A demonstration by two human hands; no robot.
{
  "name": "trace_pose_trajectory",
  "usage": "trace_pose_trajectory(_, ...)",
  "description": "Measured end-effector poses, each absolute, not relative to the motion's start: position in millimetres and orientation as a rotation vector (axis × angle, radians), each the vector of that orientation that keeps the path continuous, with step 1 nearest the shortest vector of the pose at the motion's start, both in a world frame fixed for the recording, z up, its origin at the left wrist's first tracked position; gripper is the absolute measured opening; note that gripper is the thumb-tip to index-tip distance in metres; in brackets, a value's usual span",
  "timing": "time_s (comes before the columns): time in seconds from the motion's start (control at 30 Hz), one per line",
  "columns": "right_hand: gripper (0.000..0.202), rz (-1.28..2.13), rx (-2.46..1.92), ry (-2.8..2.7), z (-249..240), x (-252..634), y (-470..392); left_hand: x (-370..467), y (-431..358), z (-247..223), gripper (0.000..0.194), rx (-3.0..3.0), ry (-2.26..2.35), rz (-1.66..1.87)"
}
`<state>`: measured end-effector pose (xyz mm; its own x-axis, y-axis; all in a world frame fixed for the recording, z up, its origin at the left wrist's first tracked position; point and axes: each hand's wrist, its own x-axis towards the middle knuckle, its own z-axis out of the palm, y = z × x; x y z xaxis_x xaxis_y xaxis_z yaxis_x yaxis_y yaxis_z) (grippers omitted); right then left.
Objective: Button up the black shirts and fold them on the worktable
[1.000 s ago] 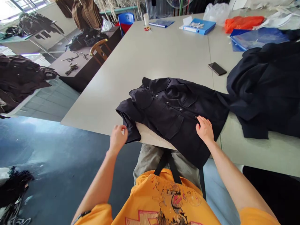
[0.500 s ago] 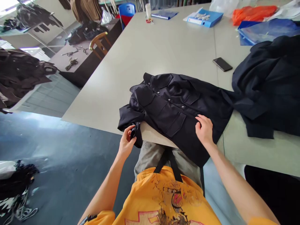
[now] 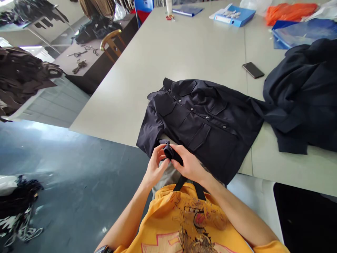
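Observation:
A black jacket (image 3: 181, 119) with metal snap buttons and flap pockets lies front side up on the table, its collar to the upper left and its hem toward the lower right. One sleeve bends down over the table's front edge to its cuff (image 3: 168, 151). My left hand (image 3: 156, 167) is closed on the left side of this cuff, thumb below and fingers above. From the right, my right hand (image 3: 188, 162) pinches the same cuff. The cuff's round opening faces me between both hands.
On the pale table (image 3: 205, 45) lie a phone (image 3: 253, 70), a heap of dark garments (image 3: 302, 98), blue folders (image 3: 234, 15) and an orange bag (image 3: 289, 13). Left of it stand a white bin (image 3: 55, 105) piled with dark clothes and a wooden chair (image 3: 112, 42).
My right hand has left the jacket's front and come left to the cuff. My left hand has carried the cuff right and slightly down, straightening the sleeve. The view has shifted slightly.

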<state>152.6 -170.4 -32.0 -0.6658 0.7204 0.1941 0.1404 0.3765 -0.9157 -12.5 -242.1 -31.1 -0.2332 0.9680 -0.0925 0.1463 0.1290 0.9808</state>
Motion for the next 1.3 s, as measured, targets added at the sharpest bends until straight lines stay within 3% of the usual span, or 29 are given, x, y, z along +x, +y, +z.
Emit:
trace_pose_trajectory(0.13,0.056,1.205,-0.815,-2.083,-34,148,-178,-9,-240,-27,0.033,1.261,1.893,1.15)
trace_pose_trajectory(0.2,0.057,1.16,-0.845,-2.098,-35,145,-180,-8,-239,-25,0.034,1.327,1.955,1.146)
trace_pose_trajectory(0.37,0.052,1.115,-0.778,-1.986,-42,138,-183,-14,-240,-27,0.041,1.436,1.905,1.165)
trace_pose_trajectory(0.57,0.041,1.293,-0.732,-1.828,-38,142,-176,-23,-239,-25,0.021,1.599,1.848,1.09)
trace_pose_trajectory(0.8,0.022,1.303,-0.739,-2.144,-30,156,-158,-26,-231,-8,0.005,1.667,1.767,0.772)
trace_pose_trajectory(0.97,0.022,1.258,-0.829,-2.413,-26,158,-155,-30,-226,-1,0.021,1.698,1.792,0.491)
trace_pose_trajectory(1.3,0.03,1.13,-0.92,-2.784,-3,153,-147,-24,-212,15,0.017,1.756,1.723,0.09)
